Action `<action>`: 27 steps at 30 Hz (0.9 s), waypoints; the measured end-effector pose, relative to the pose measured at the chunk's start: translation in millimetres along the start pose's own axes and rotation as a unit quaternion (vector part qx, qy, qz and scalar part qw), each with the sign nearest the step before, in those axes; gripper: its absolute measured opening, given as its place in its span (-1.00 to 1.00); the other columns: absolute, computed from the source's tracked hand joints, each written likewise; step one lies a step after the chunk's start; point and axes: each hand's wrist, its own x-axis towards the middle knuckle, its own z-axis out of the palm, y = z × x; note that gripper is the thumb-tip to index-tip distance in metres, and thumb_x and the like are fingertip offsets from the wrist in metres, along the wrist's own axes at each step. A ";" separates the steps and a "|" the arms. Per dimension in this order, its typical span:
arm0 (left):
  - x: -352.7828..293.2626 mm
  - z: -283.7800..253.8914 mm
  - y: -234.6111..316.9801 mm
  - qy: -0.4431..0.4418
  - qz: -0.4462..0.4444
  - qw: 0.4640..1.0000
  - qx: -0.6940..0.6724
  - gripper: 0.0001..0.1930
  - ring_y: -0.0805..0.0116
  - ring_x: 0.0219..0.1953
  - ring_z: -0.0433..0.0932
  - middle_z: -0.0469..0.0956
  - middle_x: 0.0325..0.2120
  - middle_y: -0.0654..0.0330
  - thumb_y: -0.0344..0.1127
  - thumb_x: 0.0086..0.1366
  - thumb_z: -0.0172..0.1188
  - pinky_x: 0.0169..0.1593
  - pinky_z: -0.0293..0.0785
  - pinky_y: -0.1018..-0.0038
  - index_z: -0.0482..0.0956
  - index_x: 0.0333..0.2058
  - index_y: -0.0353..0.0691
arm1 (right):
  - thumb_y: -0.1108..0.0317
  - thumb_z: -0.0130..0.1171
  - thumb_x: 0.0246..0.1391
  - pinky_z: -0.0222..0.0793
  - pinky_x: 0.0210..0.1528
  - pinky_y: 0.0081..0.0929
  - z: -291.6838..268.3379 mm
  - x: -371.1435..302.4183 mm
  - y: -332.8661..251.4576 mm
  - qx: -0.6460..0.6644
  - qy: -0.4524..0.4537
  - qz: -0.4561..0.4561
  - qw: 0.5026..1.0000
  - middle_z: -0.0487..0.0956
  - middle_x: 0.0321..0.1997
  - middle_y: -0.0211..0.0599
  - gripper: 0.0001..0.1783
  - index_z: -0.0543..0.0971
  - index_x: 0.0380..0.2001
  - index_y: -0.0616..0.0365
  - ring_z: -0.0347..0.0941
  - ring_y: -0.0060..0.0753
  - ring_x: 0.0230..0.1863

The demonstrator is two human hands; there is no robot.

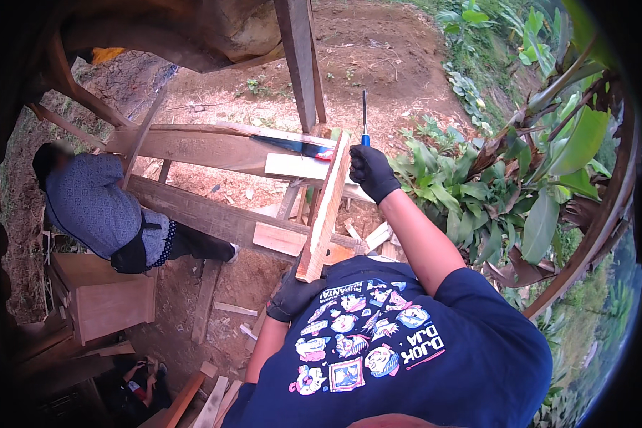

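My right hand, in a black glove, is closed round a blue-handled tool with a slim dark metal blade pointing up and away. It looks like a chisel, though the tip is too small to make out. A squared wooden beam runs from near my body away across the workbench, just left of that hand. My left hand, also gloved in black, is by the beam's near end and appears to grip it; its fingers are partly hidden. Past the beam lies a handsaw with a blue blade and red handle.
Long planks form the bench, with a pale board on them. A person in a patterned blue top stands at the left, beside a wooden cabinet. Another person is low at bottom left. A post rises ahead; leafy plants grow right.
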 end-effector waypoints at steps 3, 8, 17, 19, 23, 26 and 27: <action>-1.4 -3.8 -11.4 0.021 0.009 1.000 0.005 -0.47 0.36 -0.16 0.72 0.73 -0.20 0.19 -0.38 0.22 0.41 -0.05 0.67 0.34 0.60 0.18 -0.30 | 0.23 0.24 0.37 0.03 -0.63 -0.53 1.7 -8.8 -0.2 -0.015 -0.021 0.008 1.000 0.33 -0.58 -0.57 -0.79 0.48 -0.35 0.00 0.13 -0.59 -0.67; -5.0 -13.8 -29.4 0.067 0.034 0.995 0.060 -0.51 0.34 -0.15 0.71 0.73 -0.17 0.16 -0.29 0.23 0.42 -0.05 0.64 0.32 0.60 0.12 -0.30 | 0.29 0.30 0.33 -0.02 -0.65 -0.52 -7.3 -25.9 -2.4 -0.115 0.012 0.009 0.993 0.29 -0.61 -0.63 -0.80 0.48 -0.34 0.00 0.12 -0.65 -0.70; 22.4 -23.6 -75.1 0.147 0.006 0.987 0.057 -0.11 0.20 -0.03 0.68 0.68 0.07 0.05 -0.33 0.15 0.40 0.04 0.63 0.22 0.26 0.47 -0.22 | -0.05 0.28 0.44 0.02 -0.63 -0.48 -52.0 -75.4 30.7 -0.347 0.048 0.109 0.930 0.39 -0.55 -0.55 -0.57 0.64 -0.02 0.13 0.19 -0.64 -0.68; 35.5 -27.3 -99.0 0.176 -0.003 0.983 0.059 0.16 0.10 0.03 0.72 0.67 0.12 0.02 -0.37 0.06 0.39 0.09 0.66 0.17 -0.02 0.63 -0.07 | -0.04 0.26 0.45 0.05 -0.63 -0.49 -42.4 -85.7 44.3 -0.416 0.070 0.135 0.897 0.44 -0.51 -0.50 -0.56 0.64 0.00 0.15 0.22 -0.62 -0.67; 87.1 -27.4 -170.2 0.194 -0.071 0.978 0.016 0.21 0.06 0.02 0.73 0.71 0.08 0.04 -0.32 0.04 0.44 0.08 0.66 0.15 -0.05 0.64 -0.03 | 0.18 0.22 0.46 0.08 -0.62 -0.51 -50.7 -93.6 72.9 -0.381 0.089 0.213 0.895 0.51 -0.37 -0.42 -0.73 0.63 0.06 0.09 0.22 -0.60 -0.65; 99.1 -21.9 -177.0 0.190 -0.111 0.975 -0.023 0.24 0.00 -0.02 0.74 0.72 -0.01 -0.01 -0.24 0.02 0.48 0.06 0.68 0.14 -0.05 0.65 0.00 | 0.22 0.22 0.45 0.10 -0.60 -0.51 -42.7 -96.9 86.5 -0.319 0.106 0.258 0.906 0.52 -0.36 -0.41 -0.68 0.57 0.16 0.08 0.22 -0.60 -0.63; 99.7 -18.2 -172.7 0.195 -0.116 0.974 -0.004 0.24 -0.01 -0.04 0.74 0.72 -0.03 -0.04 -0.24 0.02 0.48 0.04 0.68 0.13 -0.05 0.64 -0.01 | 0.23 0.22 0.45 0.10 -0.60 -0.51 -36.8 -98.5 89.5 -0.328 0.093 0.253 0.905 0.52 -0.35 -0.41 -0.64 0.54 0.21 0.08 0.21 -0.60 -0.63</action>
